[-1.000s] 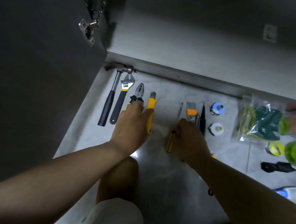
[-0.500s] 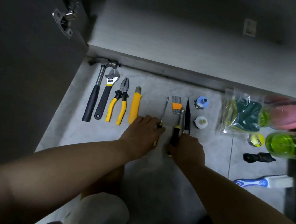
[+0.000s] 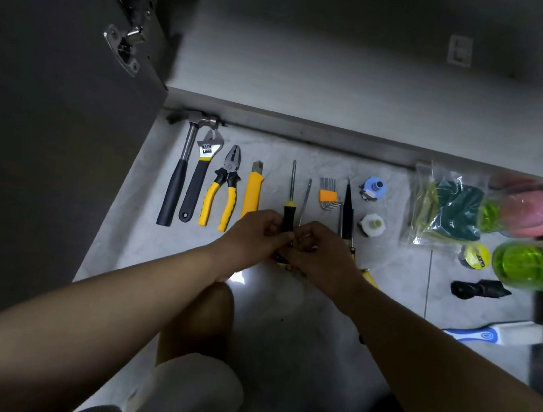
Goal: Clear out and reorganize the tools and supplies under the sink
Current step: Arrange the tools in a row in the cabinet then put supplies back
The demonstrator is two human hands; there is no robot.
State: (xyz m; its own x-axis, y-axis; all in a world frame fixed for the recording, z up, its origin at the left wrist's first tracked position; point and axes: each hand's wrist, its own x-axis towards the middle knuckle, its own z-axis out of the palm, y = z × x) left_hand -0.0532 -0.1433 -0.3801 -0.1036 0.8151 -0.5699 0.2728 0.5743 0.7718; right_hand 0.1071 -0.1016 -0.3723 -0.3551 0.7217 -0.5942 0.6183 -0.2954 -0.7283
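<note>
Tools lie in a row on the grey floor in front of the open cabinet: a hammer (image 3: 177,179), an adjustable wrench (image 3: 199,179), yellow pliers (image 3: 221,192), a yellow utility knife (image 3: 253,189). My left hand (image 3: 253,238) grips the black handle of a screwdriver (image 3: 289,204) whose shaft points away from me. My right hand (image 3: 320,254) holds the handle of a second screwdriver (image 3: 305,200) right beside it. Both handles are mostly hidden by my fingers. Hex keys (image 3: 328,194) and black tweezers (image 3: 348,209) lie just right.
The open cabinet door (image 3: 47,141) stands at left. Two hose fittings (image 3: 374,188) lie past the tweezers. At right are a bag of scouring pads (image 3: 446,208), a pink bottle (image 3: 535,209), a green bottle (image 3: 531,264), a tape roll (image 3: 476,255), a black roll (image 3: 478,289) and a blue-white brush (image 3: 495,334).
My left hand left the pliers and knife and moved right to the screwdrivers. Both hands now meet at the two handles, and the screwdrivers lie side by side, nearer the knife.
</note>
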